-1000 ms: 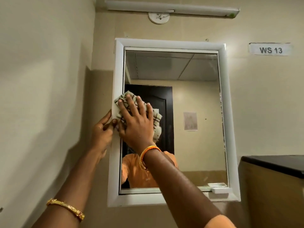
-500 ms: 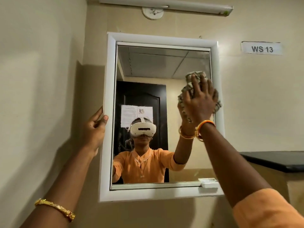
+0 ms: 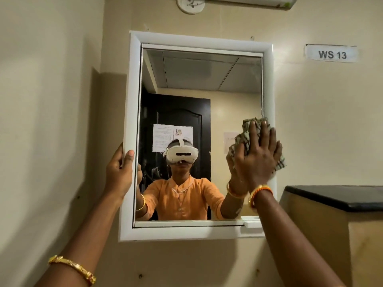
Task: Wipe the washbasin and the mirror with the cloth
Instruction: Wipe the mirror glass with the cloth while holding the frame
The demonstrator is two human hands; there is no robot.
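Observation:
A white-framed mirror (image 3: 228,79) hangs on the cream wall in front of me. My right hand (image 3: 257,156) lies flat on a crumpled checked cloth (image 3: 246,129) and presses it against the glass at the mirror's right edge, about mid-height. My left hand (image 3: 119,172) grips the left side of the frame, thumb on the front. The glass reflects a person in an orange top and both arms. The washbasin is out of view.
A cabinet with a black top (image 3: 335,197) stands at the lower right, close to the mirror's corner. A small white ledge (image 3: 251,222) juts from the frame's bottom right. A "WS 13" label (image 3: 331,54) and a tube light (image 3: 248,1) are on the wall.
My right hand swept the cloth from the mirror's left edge across to the right edge, then slid down it. The left hand stayed on the left frame.

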